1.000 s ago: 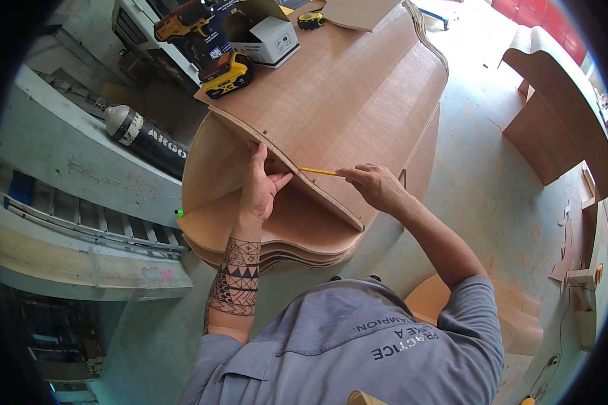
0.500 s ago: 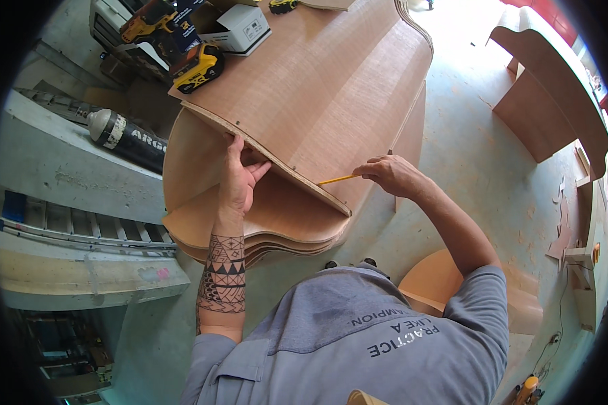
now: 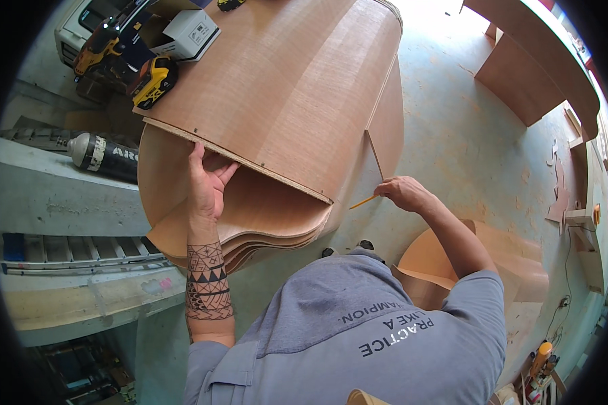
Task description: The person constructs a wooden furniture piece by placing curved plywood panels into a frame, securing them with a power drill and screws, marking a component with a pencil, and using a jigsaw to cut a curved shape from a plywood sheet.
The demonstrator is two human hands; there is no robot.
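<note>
A large plywood panel (image 3: 270, 88), gently curved, lies over a stack of wavy-edged plywood sheets (image 3: 267, 237) in front of me. My left hand (image 3: 208, 189), palm upward, grips the panel's near edge from below; some of its fingers are hidden under the board. Small dark marks show along that edge. In my right hand (image 3: 407, 194) is a yellow pencil (image 3: 363, 202), pinched between the fingers. Its tip points left, just off the panel's right corner and apart from the wood.
A yellow-black battery (image 3: 157, 79), a cordless power tool (image 3: 100, 50) and a white box (image 3: 190, 35) sit at the panel's far left. A black gas cylinder (image 3: 108, 156) lies at left beside a ladder (image 3: 81, 251). Curved plywood pieces (image 3: 510, 260) stand on the right.
My right hand has drawn the pencil away from the panel's edge, toward me and to the right. My left hand keeps its hold. The whole view has shifted.
</note>
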